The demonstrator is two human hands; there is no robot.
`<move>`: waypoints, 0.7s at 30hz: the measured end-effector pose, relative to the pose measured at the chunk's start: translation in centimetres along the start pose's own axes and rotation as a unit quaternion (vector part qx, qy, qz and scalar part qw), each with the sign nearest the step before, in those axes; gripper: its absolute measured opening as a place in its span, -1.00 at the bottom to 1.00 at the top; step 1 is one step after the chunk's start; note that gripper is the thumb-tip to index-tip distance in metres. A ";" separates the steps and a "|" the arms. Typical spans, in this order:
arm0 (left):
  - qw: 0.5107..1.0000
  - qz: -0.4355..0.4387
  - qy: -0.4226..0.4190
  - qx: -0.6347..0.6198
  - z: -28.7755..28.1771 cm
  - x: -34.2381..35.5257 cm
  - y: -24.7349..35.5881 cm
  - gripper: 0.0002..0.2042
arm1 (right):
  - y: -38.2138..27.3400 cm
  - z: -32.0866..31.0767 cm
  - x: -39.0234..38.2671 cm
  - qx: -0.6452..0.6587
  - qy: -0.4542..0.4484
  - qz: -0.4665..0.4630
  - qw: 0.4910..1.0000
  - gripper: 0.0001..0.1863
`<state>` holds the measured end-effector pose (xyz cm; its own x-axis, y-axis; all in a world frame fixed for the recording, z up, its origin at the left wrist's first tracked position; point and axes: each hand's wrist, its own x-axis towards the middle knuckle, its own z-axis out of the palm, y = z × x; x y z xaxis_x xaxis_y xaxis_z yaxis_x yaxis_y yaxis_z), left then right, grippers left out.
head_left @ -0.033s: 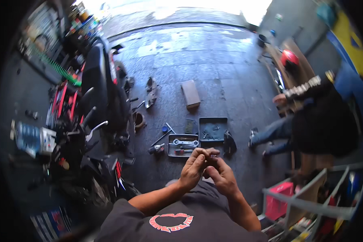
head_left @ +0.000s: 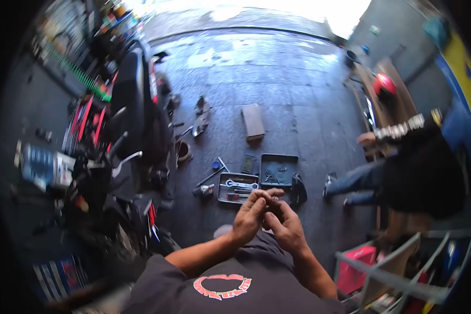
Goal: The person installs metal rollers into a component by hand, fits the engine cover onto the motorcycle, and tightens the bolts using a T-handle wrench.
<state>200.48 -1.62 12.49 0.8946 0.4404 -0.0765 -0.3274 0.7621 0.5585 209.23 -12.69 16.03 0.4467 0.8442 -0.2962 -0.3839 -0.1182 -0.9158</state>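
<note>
In front of my chest, both hands meet with bent fingers pressed together. My left hand is closed, thumb against the fingers. My right hand is closed too, its fingertips touching those of the left. A tiny pale glint shows at the right fingertips, but whatever is pinched there is too small to name. Just beyond them on the floor lies a metal tray holding a ring-ended wrench and other hand tools. Beside it stands a dark parts tray with small metal pieces inside.
A motorcycle fills the left side. On the floor are a cardboard-brown box, a T-handle tool and a dark pouch-like item. Another person is at the right, near a bench with a red helmet. A rack stands close by.
The whole scene has shifted slightly with my head. My hands stay together, with the fingertips moved a little and a small glint now showing between them.
</note>
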 end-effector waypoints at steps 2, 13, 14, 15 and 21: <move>0.997 0.072 0.036 -0.008 0.0 3.7 1.1 -0.79 | -3.1 -1.0 5.3 -0.101 -0.023 0.015 0.995 -0.69; 0.930 0.209 0.292 0.080 -5.8 14.4 10.8 -0.74 | -8.6 1.7 28.5 -0.243 -0.216 0.014 0.946 -0.75; 0.924 0.215 0.300 0.097 -7.1 15.9 11.9 -0.74 | -8.7 2.0 31.0 -0.292 -0.219 -0.012 0.931 -0.75; 0.927 0.203 0.300 0.100 -8.5 17.6 13.4 -0.73 | -8.9 2.6 33.6 -0.295 -0.206 -0.035 0.933 -0.76; 0.965 0.105 0.193 0.144 -20.0 32.4 27.1 -0.83 | -11.1 8.6 51.2 -0.352 -0.132 -0.110 0.920 -0.78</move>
<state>214.48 42.76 8.62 0.6199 0.7570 -0.2067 -0.3423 0.4979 0.7968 229.39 36.38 13.32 0.2043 0.9747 -0.0907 0.3518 -0.1596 -0.9224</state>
